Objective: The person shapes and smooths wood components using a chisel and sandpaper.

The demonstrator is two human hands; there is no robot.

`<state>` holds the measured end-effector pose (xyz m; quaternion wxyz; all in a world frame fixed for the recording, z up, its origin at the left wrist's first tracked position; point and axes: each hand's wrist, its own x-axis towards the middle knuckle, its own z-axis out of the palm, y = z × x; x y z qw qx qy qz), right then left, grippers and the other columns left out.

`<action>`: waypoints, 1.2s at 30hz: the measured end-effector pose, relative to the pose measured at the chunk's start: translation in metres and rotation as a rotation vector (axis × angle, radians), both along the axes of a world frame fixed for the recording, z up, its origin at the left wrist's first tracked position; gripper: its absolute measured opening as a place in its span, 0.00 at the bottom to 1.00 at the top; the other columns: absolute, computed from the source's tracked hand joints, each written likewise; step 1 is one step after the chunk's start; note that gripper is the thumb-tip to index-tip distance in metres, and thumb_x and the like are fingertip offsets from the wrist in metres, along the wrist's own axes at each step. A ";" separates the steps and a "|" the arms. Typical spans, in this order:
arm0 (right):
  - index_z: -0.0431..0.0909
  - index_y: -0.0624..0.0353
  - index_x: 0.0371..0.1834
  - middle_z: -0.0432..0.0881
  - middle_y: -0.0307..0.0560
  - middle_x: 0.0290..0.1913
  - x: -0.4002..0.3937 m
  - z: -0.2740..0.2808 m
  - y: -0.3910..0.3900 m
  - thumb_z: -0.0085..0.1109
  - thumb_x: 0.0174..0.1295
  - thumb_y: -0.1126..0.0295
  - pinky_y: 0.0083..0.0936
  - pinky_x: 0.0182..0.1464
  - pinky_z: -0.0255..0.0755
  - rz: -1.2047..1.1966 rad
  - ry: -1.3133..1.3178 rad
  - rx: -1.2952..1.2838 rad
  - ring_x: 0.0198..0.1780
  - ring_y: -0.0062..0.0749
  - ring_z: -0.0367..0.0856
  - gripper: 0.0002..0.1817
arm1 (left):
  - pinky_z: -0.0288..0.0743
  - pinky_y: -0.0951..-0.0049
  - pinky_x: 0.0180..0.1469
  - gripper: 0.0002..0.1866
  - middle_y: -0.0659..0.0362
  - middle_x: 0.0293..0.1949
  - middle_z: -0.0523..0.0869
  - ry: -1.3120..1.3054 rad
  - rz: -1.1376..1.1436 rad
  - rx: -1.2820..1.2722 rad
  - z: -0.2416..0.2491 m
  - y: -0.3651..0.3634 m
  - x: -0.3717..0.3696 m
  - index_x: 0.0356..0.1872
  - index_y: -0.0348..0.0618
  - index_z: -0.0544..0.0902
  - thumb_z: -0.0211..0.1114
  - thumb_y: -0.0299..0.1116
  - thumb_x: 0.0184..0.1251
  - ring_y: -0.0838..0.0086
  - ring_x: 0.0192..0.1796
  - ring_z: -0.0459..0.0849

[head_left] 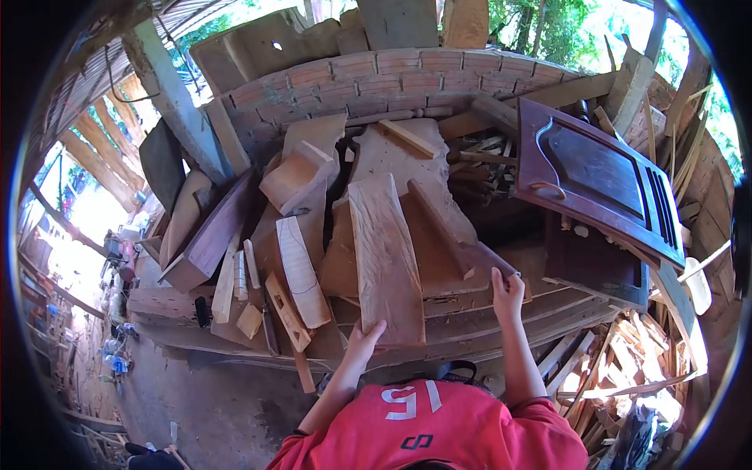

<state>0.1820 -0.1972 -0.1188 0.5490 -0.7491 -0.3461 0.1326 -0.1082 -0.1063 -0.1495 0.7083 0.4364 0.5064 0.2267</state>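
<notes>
A long pale plank (pixel 385 258) with wavy grain lies lengthwise over the wood pile, and my left hand (pixel 365 342) grips its near left corner, thumb on top. My right hand (pixel 507 291) is closed on the near end of a narrow dark brown board (pixel 495 261), right of the plank. Beneath them is a wide brown board (pixel 462 283). Left of the plank rest a light curved-edge piece (pixel 302 270) and a slotted wood block (pixel 287 312).
A dark red panelled door (pixel 599 176) leans at the right, above a heap of scrap wood (pixel 634 352). Behind the pile runs a brick wall (pixel 345 78). A thick dark beam (pixel 211 235) stands left, near a post (pixel 176 94). Concrete floor (pixel 211 399) shows at lower left.
</notes>
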 end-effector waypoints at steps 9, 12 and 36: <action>0.77 0.63 0.33 0.76 0.47 0.35 -0.002 -0.055 0.025 0.51 0.64 0.69 0.26 0.41 0.67 0.095 -0.119 0.232 0.35 0.35 0.74 0.09 | 0.81 0.71 0.33 0.35 0.53 0.49 0.77 0.048 -0.025 -0.009 -0.010 0.001 -0.006 0.59 0.40 0.63 0.66 0.48 0.56 0.69 0.40 0.82; 0.76 0.65 0.33 0.78 0.54 0.33 -0.013 -0.009 0.038 0.50 0.62 0.69 0.33 0.43 0.69 0.295 -0.016 0.064 0.37 0.43 0.77 0.09 | 0.81 0.71 0.34 0.34 0.53 0.49 0.77 0.055 -0.019 -0.009 -0.013 0.001 -0.008 0.58 0.39 0.63 0.66 0.47 0.57 0.69 0.40 0.82; 0.64 0.59 0.62 0.60 0.55 0.65 -0.100 0.010 0.039 0.61 0.54 0.60 0.39 0.64 0.55 0.740 -0.564 -0.076 0.68 0.52 0.54 0.32 | 0.70 0.68 0.52 0.27 0.55 0.49 0.79 0.316 0.185 0.521 0.029 0.062 -0.079 0.53 0.40 0.73 0.60 0.50 0.61 0.68 0.51 0.77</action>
